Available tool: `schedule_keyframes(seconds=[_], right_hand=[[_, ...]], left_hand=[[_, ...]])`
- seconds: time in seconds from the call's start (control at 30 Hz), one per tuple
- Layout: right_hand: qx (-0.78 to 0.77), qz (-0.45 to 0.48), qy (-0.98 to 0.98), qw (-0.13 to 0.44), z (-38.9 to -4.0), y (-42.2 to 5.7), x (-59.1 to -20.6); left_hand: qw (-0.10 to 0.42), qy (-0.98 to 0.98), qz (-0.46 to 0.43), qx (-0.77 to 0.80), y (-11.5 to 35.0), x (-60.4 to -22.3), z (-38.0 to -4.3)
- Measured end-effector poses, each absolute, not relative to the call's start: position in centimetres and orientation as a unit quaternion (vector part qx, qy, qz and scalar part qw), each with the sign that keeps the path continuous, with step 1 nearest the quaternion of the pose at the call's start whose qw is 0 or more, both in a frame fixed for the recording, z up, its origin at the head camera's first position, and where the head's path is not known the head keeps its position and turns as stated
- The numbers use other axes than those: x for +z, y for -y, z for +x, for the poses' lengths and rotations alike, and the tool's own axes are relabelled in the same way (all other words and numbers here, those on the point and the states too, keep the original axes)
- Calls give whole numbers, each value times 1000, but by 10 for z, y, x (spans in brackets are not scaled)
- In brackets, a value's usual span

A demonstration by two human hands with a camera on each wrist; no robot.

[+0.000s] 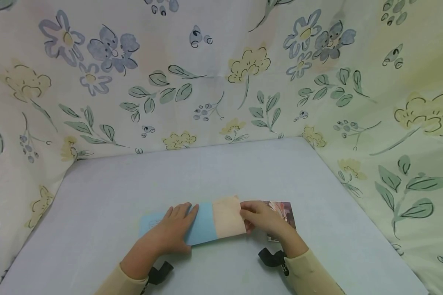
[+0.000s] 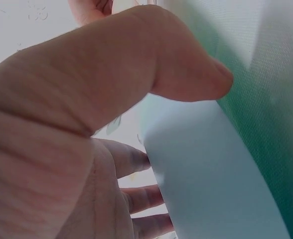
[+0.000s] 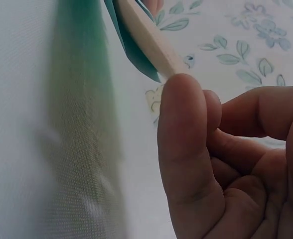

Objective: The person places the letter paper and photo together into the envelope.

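Note:
A light blue paper sleeve [image 1: 204, 223] lies slanted on the table, with a cream paper piece [image 1: 229, 217] showing at its right end. My left hand [image 1: 170, 231] rests on the blue sleeve with its fingers spread and its thumb by the near edge. In the left wrist view, the blue sleeve [image 2: 201, 164] passes beneath the thumb. My right hand [image 1: 262, 219] pinches the right edge of the cream paper between thumb and fingers. From the right wrist, the cream paper [image 3: 151, 40] appears between blue layers. The left hand hides part of the blue sleeve.
A printed picture card [image 1: 289, 215] lies on the white table [image 1: 192, 176], partly behind the right hand. Floral cloth [image 1: 214, 94] hangs at the back and sides. Dark wrist-worn devices [image 1: 271, 257] sit at both cuffs.

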State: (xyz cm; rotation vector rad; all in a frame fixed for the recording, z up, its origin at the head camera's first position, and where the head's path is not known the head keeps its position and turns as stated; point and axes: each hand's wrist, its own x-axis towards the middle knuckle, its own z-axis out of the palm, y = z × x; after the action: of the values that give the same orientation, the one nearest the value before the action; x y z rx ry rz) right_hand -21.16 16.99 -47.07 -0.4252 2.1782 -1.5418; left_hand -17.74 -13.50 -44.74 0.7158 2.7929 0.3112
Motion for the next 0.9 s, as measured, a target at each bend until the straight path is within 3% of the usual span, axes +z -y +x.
schedule_keyframes(seconds=[0.9], right_hand=[[-578, -195, -753, 249, -211, -167, -474]], left_hand=[[106, -954, 261, 103, 131, -450, -178]])
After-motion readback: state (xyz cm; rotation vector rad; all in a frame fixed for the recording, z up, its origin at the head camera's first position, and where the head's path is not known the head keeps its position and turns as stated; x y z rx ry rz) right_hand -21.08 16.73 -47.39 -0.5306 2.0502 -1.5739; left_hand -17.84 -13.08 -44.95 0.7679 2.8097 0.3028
